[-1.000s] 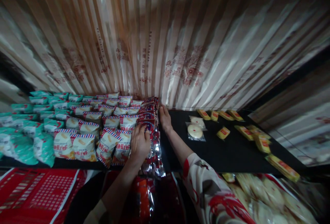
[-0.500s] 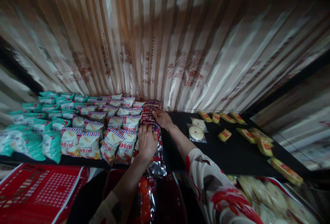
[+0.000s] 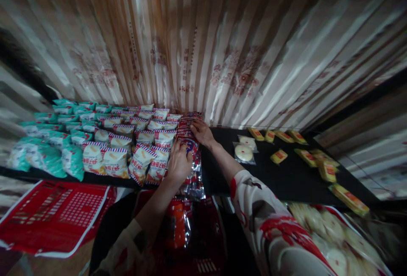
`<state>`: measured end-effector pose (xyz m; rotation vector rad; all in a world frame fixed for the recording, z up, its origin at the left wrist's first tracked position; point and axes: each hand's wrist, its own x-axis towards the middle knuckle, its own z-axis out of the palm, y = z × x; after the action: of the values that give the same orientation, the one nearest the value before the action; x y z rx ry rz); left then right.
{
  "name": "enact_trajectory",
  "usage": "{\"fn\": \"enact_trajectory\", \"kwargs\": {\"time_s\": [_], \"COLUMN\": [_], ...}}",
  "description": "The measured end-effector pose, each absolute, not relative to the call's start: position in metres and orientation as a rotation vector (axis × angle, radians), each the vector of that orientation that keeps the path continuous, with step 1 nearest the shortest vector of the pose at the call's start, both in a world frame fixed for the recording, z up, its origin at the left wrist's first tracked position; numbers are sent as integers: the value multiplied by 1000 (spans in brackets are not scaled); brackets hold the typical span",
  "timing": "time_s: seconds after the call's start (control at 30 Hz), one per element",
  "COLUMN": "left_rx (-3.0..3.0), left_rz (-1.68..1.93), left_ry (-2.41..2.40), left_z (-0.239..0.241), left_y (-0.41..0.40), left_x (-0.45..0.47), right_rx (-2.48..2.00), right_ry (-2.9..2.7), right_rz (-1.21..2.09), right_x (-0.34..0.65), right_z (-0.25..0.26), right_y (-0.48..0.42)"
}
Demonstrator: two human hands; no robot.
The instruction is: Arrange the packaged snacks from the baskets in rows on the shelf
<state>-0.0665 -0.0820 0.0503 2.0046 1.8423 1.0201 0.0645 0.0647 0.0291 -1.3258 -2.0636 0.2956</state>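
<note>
A column of dark red shiny snack packets point(image 3: 194, 170) lies overlapping on the black table, between my two hands. My left hand point(image 3: 180, 159) rests at the column's left side, fingers bent down over a packet's edge and closed on it; the fingertips are partly hidden. Farther back, my right hand point(image 3: 202, 134) lies on the upper packets from the right, its fingers stretched out and slightly apart. Just left of my left hand stand rows of white snack bags point(image 3: 158, 163) with striped red-and-blue tops.
Teal bags point(image 3: 44, 155) fill the table's left end. Right of my arms are round white cakes in clear wrappers point(image 3: 244, 153) and several yellow packets point(image 3: 279, 156). Below the front edge are a red basket point(image 3: 60, 216) and more wrapped cakes point(image 3: 333, 233). A pleated curtain point(image 3: 203, 55) hangs behind.
The camera view has tilted down slightly, so everything sits higher in the picture. My left hand's fingers look more curled over the red packets. My right hand stays on the upper ones.
</note>
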Motion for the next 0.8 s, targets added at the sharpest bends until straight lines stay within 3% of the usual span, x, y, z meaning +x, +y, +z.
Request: {"fn": "enact_trajectory", "kwargs": {"time_s": [0.43, 0.8], "left_rx": [1935, 1788], "left_rz": [1137, 1127], "left_ry": [1874, 1939], "left_z": [46, 45], "left_y": [-89, -85], "left_x": [-64, -61], "right_rx": [-1247, -1494], "right_ry": [-1665, -1302], "right_rz": [460, 908], "right_x": [67, 68], "right_z": [67, 9], "right_y": [-29, -111]}}
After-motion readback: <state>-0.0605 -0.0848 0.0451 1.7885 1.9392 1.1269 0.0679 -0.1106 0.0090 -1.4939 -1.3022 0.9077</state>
